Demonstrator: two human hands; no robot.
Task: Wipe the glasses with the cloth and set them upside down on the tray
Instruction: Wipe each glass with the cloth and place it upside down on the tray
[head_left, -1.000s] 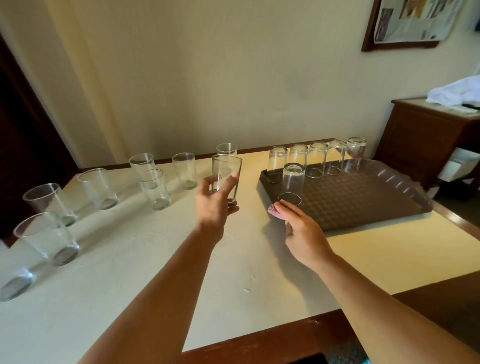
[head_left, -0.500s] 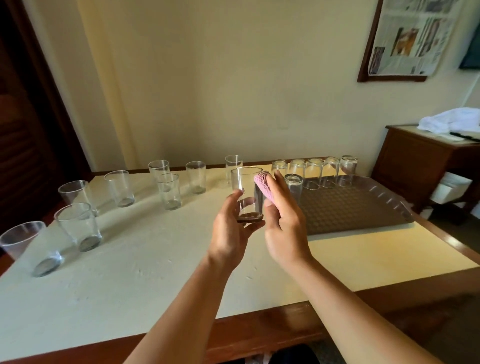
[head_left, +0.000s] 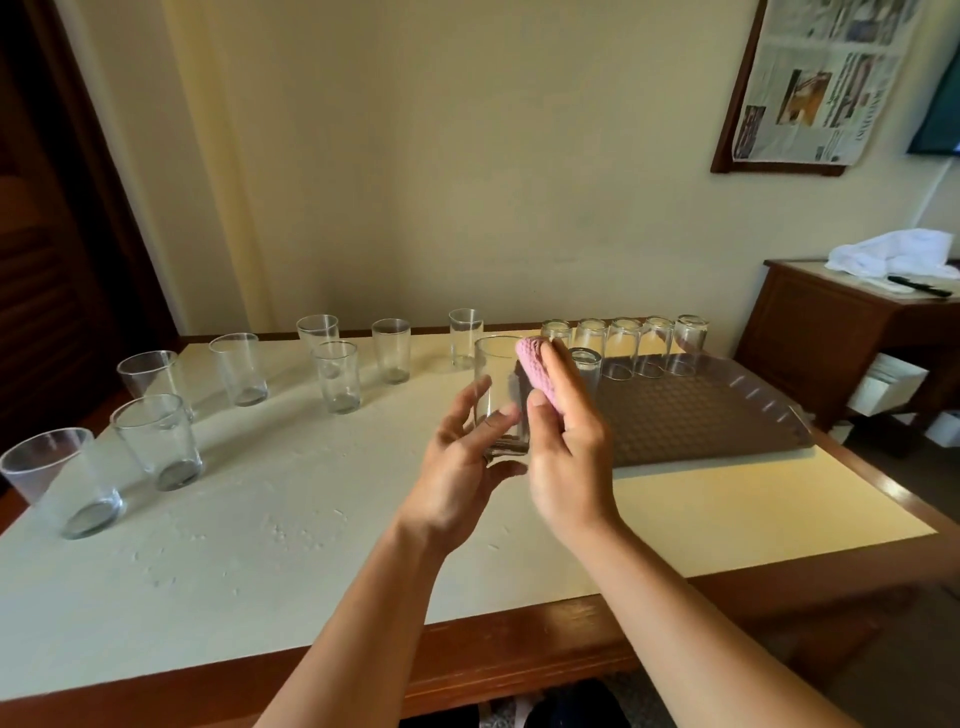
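Over at 9 o'clock there's a scatter of upright glasses (head_left: 156, 439) on the table (head_left: 311, 519), none wiped yet by the look of it. Dead centre, the left hand (head_left: 457, 467) is clamped on the current glass (head_left: 501, 395), fingers round the lower half, rim up, held above the table. The right hand (head_left: 566, 441) is closed on the pink cloth (head_left: 537, 369), pressing it to the rim side at about 1 o'clock on the glass. I'd turn the glass with the left hand while the cloth stays put, then push it inside; hard to tell if any of it is in there now. Both forearms angle inward from the bottom edge, wrists nearly touching. At 2 o'clock sits the tray (head_left: 701, 415) with six upside-down glasses (head_left: 623, 345) along its far edge.
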